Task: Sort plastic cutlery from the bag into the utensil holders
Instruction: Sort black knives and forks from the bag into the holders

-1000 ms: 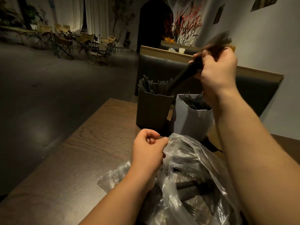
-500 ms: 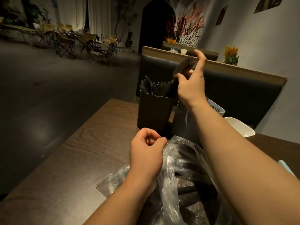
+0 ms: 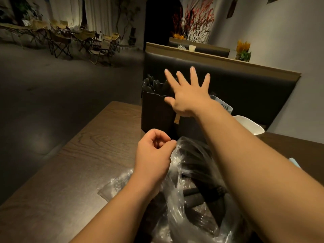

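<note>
My right hand point(image 3: 188, 95) was spread empty over the dark square utensil holder point(image 3: 156, 111) at 12 o'clock; my left hand point(image 3: 154, 155) pinched the clear plastic bag point(image 3: 177, 172) rim.

Your left hand point(image 3: 154, 155) and right hand point(image 3: 188, 95) are both bare, with no glove, ring, or bracelet on either of them. Your left forearm point(image 3: 122, 204) and right forearm point(image 3: 254, 163) are uncovered all the way to the bottom edge of the view, so no sleeve or cuff shows, and neither wrist carries a watch or band. Your fingernails point(image 3: 192, 68) are short and plain.
</note>
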Demonstrator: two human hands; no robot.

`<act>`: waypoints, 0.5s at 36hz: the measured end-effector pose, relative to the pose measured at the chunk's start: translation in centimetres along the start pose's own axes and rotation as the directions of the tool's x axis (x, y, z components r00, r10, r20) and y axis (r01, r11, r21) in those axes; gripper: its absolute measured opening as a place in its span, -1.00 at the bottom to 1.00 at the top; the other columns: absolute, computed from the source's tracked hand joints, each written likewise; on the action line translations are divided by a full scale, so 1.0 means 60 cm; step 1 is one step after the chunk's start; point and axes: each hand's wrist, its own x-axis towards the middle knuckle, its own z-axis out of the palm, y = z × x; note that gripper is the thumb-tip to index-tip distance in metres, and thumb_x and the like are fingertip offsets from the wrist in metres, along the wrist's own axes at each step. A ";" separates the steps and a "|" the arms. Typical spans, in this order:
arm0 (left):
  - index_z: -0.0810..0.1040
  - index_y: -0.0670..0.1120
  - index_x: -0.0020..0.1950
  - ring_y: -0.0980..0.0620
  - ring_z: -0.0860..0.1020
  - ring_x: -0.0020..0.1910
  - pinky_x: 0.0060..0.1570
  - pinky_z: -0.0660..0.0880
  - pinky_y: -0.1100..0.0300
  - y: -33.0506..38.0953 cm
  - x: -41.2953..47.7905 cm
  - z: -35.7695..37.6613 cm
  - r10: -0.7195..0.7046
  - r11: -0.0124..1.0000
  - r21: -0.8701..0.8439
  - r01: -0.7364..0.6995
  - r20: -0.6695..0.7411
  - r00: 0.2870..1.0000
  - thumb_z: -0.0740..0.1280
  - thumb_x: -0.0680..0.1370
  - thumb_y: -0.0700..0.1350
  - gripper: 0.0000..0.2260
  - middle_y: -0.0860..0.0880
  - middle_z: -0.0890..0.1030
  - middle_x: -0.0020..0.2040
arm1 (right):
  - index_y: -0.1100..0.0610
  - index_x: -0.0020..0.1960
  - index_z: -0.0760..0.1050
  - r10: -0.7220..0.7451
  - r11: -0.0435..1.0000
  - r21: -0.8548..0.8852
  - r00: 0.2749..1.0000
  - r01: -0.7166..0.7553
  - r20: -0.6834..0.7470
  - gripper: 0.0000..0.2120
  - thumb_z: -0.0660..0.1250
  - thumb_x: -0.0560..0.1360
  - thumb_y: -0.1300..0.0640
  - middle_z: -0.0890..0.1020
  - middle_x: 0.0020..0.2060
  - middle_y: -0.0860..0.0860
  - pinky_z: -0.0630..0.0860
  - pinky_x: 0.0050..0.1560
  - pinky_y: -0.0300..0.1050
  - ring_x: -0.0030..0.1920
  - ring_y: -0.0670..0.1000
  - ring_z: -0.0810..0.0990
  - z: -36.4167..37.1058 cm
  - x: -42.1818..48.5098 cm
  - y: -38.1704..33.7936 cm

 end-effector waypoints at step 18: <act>0.58 0.19 0.02 0.20 0.56 -0.24 -0.19 0.51 0.16 0.019 -0.029 -0.003 -0.064 0.438 0.708 -0.554 0.639 0.766 0.37 0.55 -0.10 -0.83 0.15 0.64 -0.13 | -0.01 0.11 0.57 -0.263 0.869 0.495 0.851 0.004 0.455 -0.76 0.48 0.48 -0.03 0.67 -0.04 -0.08 0.57 0.13 0.04 0.00 -0.04 0.64 0.014 -0.314 0.076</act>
